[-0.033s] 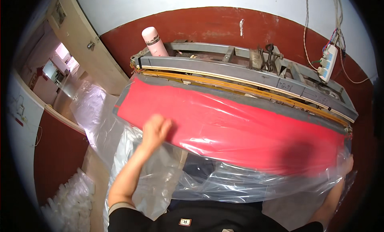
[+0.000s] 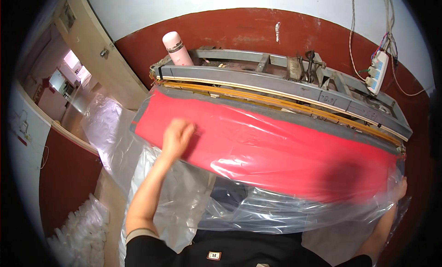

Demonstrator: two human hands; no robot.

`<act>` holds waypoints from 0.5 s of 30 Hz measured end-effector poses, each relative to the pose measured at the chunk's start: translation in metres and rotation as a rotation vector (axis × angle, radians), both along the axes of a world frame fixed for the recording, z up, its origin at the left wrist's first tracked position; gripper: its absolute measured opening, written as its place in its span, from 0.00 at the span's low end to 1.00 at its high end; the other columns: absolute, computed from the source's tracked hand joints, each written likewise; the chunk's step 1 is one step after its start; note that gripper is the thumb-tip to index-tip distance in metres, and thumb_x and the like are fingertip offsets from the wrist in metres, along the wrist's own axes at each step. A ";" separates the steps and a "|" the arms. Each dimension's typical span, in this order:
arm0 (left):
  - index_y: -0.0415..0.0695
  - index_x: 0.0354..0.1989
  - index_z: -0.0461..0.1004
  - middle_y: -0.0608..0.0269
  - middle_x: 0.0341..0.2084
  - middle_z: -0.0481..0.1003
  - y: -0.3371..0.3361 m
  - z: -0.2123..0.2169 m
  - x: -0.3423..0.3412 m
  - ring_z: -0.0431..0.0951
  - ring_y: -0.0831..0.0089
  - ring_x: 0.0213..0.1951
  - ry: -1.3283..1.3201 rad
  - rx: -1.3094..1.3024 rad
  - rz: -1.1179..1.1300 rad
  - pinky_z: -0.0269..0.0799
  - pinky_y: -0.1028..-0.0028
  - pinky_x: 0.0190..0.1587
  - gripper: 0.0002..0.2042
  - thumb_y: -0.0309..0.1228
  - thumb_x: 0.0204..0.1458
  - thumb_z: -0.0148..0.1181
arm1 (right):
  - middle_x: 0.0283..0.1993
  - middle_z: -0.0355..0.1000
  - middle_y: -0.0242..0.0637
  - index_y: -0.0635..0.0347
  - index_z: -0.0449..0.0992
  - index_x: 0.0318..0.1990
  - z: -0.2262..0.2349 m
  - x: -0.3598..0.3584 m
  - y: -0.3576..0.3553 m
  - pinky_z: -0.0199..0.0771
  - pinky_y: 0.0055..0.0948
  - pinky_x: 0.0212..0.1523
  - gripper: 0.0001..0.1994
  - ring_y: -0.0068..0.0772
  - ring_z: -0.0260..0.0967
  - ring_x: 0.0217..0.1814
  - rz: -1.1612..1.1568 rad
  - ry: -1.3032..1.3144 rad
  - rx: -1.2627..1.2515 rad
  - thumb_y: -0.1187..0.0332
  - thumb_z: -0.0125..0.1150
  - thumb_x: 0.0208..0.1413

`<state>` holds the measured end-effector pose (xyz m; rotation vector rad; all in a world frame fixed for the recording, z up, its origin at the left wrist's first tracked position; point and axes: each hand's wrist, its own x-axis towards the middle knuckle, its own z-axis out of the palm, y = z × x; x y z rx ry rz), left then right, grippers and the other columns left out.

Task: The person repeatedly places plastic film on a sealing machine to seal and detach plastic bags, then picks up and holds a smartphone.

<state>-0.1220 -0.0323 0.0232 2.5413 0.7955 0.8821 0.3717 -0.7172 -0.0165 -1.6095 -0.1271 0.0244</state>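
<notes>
Here, a pink flask (image 2: 178, 49) rises at the left end of the metal frame (image 2: 248, 79), contents hidden. The red sheet (image 2: 267, 140) lies beneath the left hand (image 2: 178, 137), whose fingers curl, grip unclear; clear film (image 2: 258, 217) spreads along its near edge to the right hand (image 2: 402, 187), whose hold I cannot tell

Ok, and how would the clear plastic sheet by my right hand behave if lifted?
Probably floppy: the clear plastic sheet bunches in loose folds below the red surface. It's likely light for its size, since it looks thin and see-through, and perhaps slippery, given its glossy shine.
</notes>
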 end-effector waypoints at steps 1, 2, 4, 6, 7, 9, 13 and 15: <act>0.42 0.39 0.72 0.50 0.39 0.71 0.037 0.004 0.012 0.69 0.54 0.45 0.012 0.067 -0.055 0.65 0.67 0.46 0.11 0.32 0.49 0.54 | 0.43 0.71 0.46 0.66 0.71 0.44 -0.005 0.008 -0.003 0.68 0.30 0.40 0.18 0.40 0.69 0.38 -0.006 0.003 0.001 0.61 0.41 0.57; 0.43 0.46 0.68 0.52 0.47 0.67 0.065 0.002 0.021 0.63 0.54 0.51 0.068 0.130 0.036 0.59 0.63 0.51 0.15 0.35 0.50 0.53 | 0.37 0.72 0.42 0.66 0.73 0.40 -0.011 0.014 -0.007 0.68 0.29 0.39 0.19 0.36 0.69 0.36 -0.254 -0.202 -0.342 0.59 0.41 0.57; 0.47 0.55 0.62 0.58 0.57 0.57 0.095 -0.008 0.016 0.50 0.54 0.61 0.288 0.062 0.251 0.47 0.53 0.58 0.23 0.42 0.51 0.50 | 0.31 0.73 0.37 0.67 0.74 0.37 -0.019 0.020 -0.022 0.68 0.29 0.38 0.20 0.31 0.69 0.34 -0.508 -0.407 -0.694 0.58 0.41 0.57; 0.49 0.58 0.58 0.64 0.62 0.51 0.090 -0.020 -0.009 0.43 0.56 0.64 0.436 -0.064 0.360 0.37 0.41 0.57 0.27 0.49 0.51 0.47 | 0.29 0.71 0.34 0.68 0.73 0.37 -0.021 0.027 -0.036 0.68 0.29 0.35 0.20 0.26 0.67 0.33 -0.629 -0.459 -1.136 0.57 0.44 0.57; 0.49 0.57 0.59 0.63 0.61 0.53 0.077 -0.027 -0.027 0.45 0.56 0.63 0.424 -0.037 0.368 0.37 0.42 0.57 0.26 0.48 0.52 0.47 | 0.29 0.71 0.34 0.68 0.73 0.37 -0.024 0.030 -0.041 0.68 0.29 0.35 0.20 0.26 0.67 0.33 -0.625 -0.451 -1.134 0.57 0.44 0.57; 0.48 0.57 0.61 0.63 0.60 0.55 0.053 -0.034 -0.058 0.46 0.56 0.63 0.424 0.002 0.396 0.38 0.42 0.57 0.25 0.47 0.52 0.48 | 0.34 0.71 0.46 0.70 0.72 0.38 -0.029 0.039 -0.048 0.65 0.30 0.40 0.21 0.35 0.67 0.36 -0.568 -0.154 -0.492 0.57 0.42 0.59; 0.45 0.51 0.67 0.61 0.56 0.61 0.074 -0.018 -0.093 0.52 0.59 0.61 0.541 -0.140 0.471 0.38 0.42 0.57 0.22 0.44 0.51 0.51 | 0.37 0.71 0.41 0.69 0.71 0.41 -0.046 0.056 -0.058 0.65 0.24 0.41 0.19 0.29 0.66 0.38 -0.318 -0.162 0.118 0.58 0.43 0.58; 0.45 0.50 0.68 0.61 0.55 0.63 0.110 -0.015 -0.089 0.54 0.60 0.60 0.779 -0.207 0.559 0.39 0.42 0.57 0.21 0.43 0.50 0.52 | 0.39 0.71 0.40 0.68 0.71 0.43 -0.052 0.063 -0.062 0.65 0.24 0.42 0.19 0.30 0.66 0.39 -0.261 -0.082 0.109 0.59 0.43 0.58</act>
